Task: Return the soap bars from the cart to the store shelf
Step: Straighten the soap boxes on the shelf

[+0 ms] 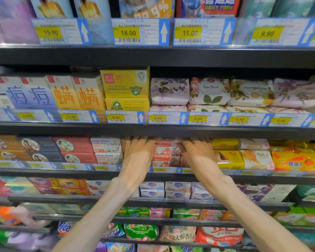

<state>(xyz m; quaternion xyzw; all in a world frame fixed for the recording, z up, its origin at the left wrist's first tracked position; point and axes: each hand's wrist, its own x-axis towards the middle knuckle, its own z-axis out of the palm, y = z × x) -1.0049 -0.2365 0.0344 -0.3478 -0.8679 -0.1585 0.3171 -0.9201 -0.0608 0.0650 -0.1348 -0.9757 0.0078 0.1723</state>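
Two bare arms reach up from the bottom of the view toward a store shelf (153,172) full of soap.

The left hand (137,153) is flat, back up, with its fingers stretched out and pointing into the shelf. The fingertips go into the dark gap under the shelf board above. They lie on top of a stack that is mostly hidden by the hand. It grips nothing that can be seen.

The right hand (198,153) is just the same: spread out, back up, fingers straight and reaching deep into the shelf. It is not closed around anything either.

Between the two hands sit the pink soap boxes (163,153), stacked two high, with "Goat Soap" printed on them. They stand at the front edge of the shelf. The left hand touches their left side and the right hand covers part of their right side.

Just left of the left hand are white soap boxes (107,151) with blue letters, also two high. Just right of the right hand are yellow soap packs (227,157).

Farther up, the next shelf holds flower-wrapped soaps (207,91) and yellow boxes (125,86). Yellow price tags (157,118) run along the shelf edges.
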